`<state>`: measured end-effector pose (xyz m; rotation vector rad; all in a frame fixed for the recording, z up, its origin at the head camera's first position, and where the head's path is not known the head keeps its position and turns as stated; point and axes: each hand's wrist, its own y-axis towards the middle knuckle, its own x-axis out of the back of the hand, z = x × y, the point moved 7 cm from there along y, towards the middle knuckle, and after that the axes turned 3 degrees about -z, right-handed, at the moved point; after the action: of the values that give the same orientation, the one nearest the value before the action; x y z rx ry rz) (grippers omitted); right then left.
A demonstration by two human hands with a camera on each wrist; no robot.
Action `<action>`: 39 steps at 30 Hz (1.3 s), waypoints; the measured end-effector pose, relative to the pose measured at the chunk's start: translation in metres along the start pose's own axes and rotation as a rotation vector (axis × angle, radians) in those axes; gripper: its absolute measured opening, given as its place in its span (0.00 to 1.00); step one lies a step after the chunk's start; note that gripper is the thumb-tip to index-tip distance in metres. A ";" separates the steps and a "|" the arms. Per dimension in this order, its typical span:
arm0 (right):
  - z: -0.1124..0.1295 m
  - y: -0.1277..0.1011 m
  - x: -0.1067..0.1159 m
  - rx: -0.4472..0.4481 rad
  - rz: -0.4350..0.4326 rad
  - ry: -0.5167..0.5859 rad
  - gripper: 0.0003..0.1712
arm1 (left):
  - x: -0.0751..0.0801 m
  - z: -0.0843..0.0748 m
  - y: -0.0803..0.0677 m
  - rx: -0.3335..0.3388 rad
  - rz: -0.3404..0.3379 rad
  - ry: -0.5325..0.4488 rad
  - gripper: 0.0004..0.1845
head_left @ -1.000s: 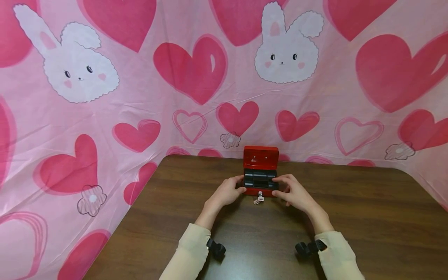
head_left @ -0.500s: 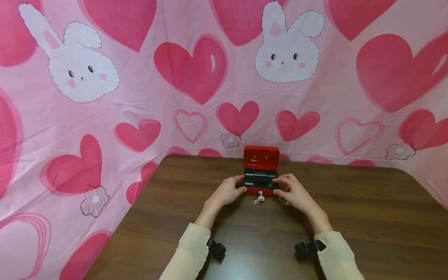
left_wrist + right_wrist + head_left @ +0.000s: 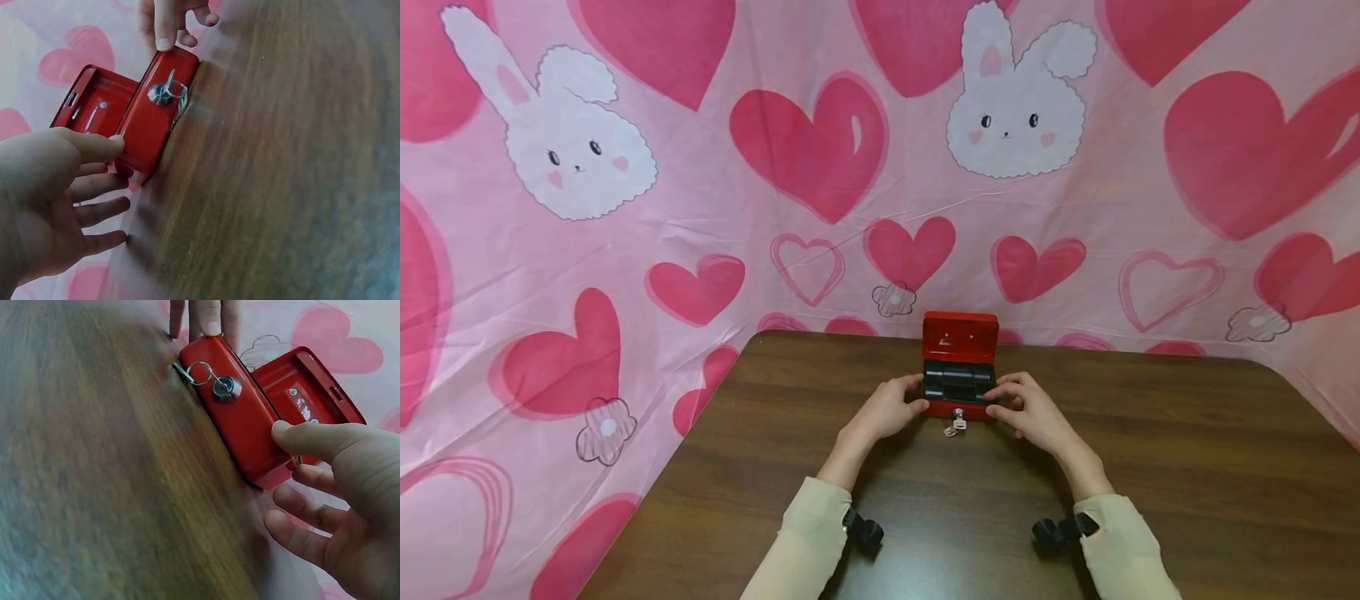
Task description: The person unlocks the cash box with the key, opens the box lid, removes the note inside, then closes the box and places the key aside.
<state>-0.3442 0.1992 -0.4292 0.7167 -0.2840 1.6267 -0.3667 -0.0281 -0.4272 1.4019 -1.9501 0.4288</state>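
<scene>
Cash box: small red metal cash box (image 3: 959, 367) stands on the desk (image 3: 1150, 467), toward its far edge, directly ahead of the person and about midway between the two hands.
Lid: lid (image 3: 960, 337) raised and upright at the far side, hinged at the back; dark compartment tray (image 3: 957, 381) visible inside.
Lock: key (image 3: 224, 387) seated in the front-face lock, with a ring and a second key (image 3: 952, 430) hanging down onto the desk just in front.
Long axis: box runs left to right across the person's front, so its short ends face one hand each.
Left hand: left hand (image 3: 886, 410) at the box's left end; thumb lies on the front upper edge in the left wrist view, remaining fingers spread and relaxed beside the end, none curled round it.
Right hand: right hand (image 3: 1028, 410) at the right end, mirrored; thumb on the front top corner in the right wrist view, other fingers loosely bent beside the end wall, holding nothing.
Nearness: both hands equally close, each touching or just beside its own end; neither is on the lid or the key.
Judgement: the hands bracket the box from its two ends, with the lid beyond them and the key between them.
Surroundings: pink cloth (image 3: 700, 167) printed with hearts and rabbits hangs behind and to the sides of the desk.
</scene>
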 end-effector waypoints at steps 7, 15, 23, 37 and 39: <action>-0.003 0.000 0.000 -0.026 0.005 0.004 0.09 | 0.000 -0.001 -0.001 0.007 0.002 -0.004 0.26; -0.001 0.000 0.001 0.020 -0.003 -0.017 0.07 | 0.000 0.001 0.000 0.009 -0.003 0.010 0.26; 0.002 0.001 0.002 0.017 -0.028 -0.032 0.06 | 0.000 0.000 0.001 -0.003 -0.005 0.022 0.26; 0.002 0.001 0.005 0.072 -0.121 -0.011 0.05 | 0.000 0.002 0.000 0.005 -0.011 0.020 0.27; 0.003 0.001 0.005 0.078 -0.128 -0.014 0.05 | 0.001 0.002 0.000 0.006 -0.014 0.020 0.27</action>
<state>-0.3450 0.2014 -0.4240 0.7907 -0.1818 1.5184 -0.3672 -0.0296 -0.4278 1.4083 -1.9234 0.4412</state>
